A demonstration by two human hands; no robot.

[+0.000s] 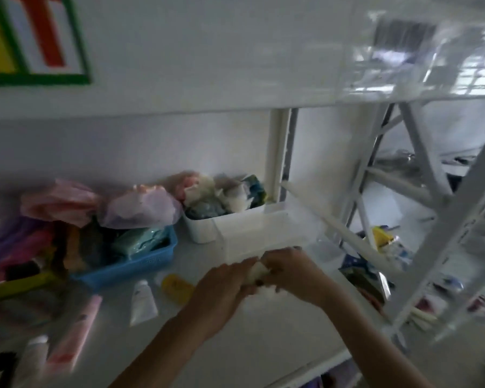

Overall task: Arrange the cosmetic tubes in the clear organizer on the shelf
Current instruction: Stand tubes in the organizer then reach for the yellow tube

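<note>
My left hand (221, 289) and my right hand (294, 273) meet over the white shelf (249, 345), both closed around one small whitish tube (259, 271). The clear organizer (252, 233) stands just behind the hands, near the shelf's right post; blur hides what it holds. Loose on the shelf to the left lie a yellow tube (177, 287), a white tube (142, 302), a long pink tube (74, 331) and another white tube (34, 357) at the lower left.
A blue basket (132, 264) of soft packets stands at the left, with a yellow-green bin (17, 284) beside it. A white bin (205, 228) of bundles stands at the back. An upper shelf (235, 88) hangs overhead. A white frame (431, 219) with more goods is on the right.
</note>
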